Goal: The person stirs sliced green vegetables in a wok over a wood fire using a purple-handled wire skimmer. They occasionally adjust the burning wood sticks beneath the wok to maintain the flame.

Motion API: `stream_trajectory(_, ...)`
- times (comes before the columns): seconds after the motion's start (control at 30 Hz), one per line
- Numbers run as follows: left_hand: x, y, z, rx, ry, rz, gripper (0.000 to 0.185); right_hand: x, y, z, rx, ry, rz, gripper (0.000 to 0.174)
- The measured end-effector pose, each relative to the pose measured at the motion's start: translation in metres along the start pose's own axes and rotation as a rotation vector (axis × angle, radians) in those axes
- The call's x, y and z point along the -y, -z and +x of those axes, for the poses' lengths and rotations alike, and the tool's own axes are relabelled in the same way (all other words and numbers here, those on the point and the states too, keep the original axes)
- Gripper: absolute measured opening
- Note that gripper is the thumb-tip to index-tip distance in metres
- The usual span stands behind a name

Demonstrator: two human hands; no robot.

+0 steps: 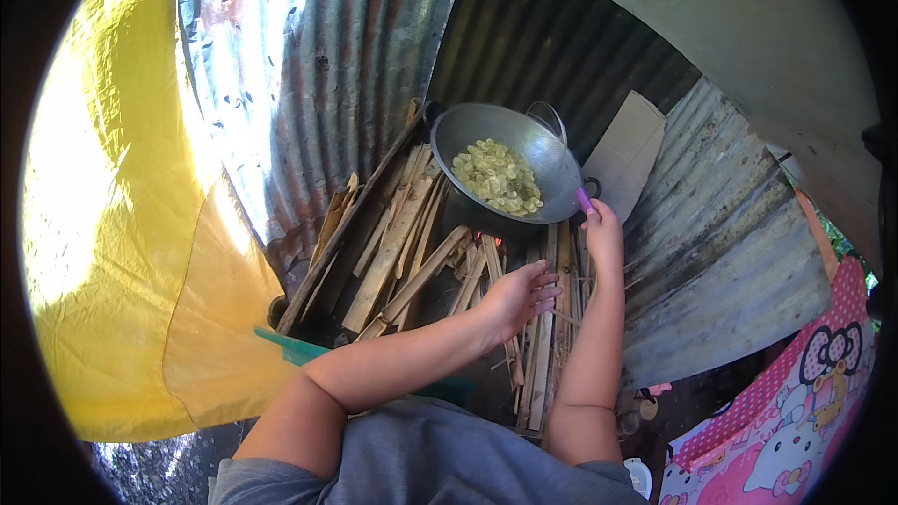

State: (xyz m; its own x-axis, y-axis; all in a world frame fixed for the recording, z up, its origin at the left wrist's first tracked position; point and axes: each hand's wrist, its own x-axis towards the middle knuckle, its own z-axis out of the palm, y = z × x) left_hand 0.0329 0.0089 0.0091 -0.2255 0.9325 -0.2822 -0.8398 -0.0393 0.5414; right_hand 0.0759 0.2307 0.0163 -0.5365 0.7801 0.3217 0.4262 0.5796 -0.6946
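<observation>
A large metal wok (456,128) sits over a wood fire, with a heap of thin, pale yellow slices (497,177) in it. My right hand (602,224) is closed on a purple handle (584,200) at the wok's right rim. That handle seems to belong to the wire strainer (551,123) that leans inside the wok, though the join is not clear. Below the wok, my left hand (523,296) hangs over the firewood with its fingers apart and nothing in it. Small red embers (498,241) glow under the wok's front edge.
Split firewood (393,252) lies left of and below the wok. Corrugated metal sheets (337,84) stand behind and to both sides. A cardboard piece (624,154) leans at the right. Yellow fabric (126,259) hangs at the left, a pink patterned cloth (786,421) at the lower right. A green object (291,346) is partly hidden.
</observation>
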Motion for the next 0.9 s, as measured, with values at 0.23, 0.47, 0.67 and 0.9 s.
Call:
stream_trajectory(0.23, -0.01, 0.002, -0.004, -0.013, -0.026, 0.022, 0.048, -0.003, -0.046, 0.012, 0.047, 0.022, -0.11, 0.033)
stream_trajectory(0.47, -0.011, 0.005, 0.003, -0.026, -0.009, 0.012, 0.049, 0.004, -0.032, 0.036, -0.019, 0.112, -0.101, 0.031)
stream_trajectory(0.67, -0.01, 0.005, 0.008, -0.028, 0.008, 0.004, 0.05, 0.029, -0.067, 0.024, 0.053, 0.106, -0.309, 0.033)
stream_trajectory(0.9, -0.021, 0.014, 0.01, -0.027, -0.014, -0.044, 0.05, 0.093, 0.022, -0.064, 0.159, 0.286, -0.337, 0.028)
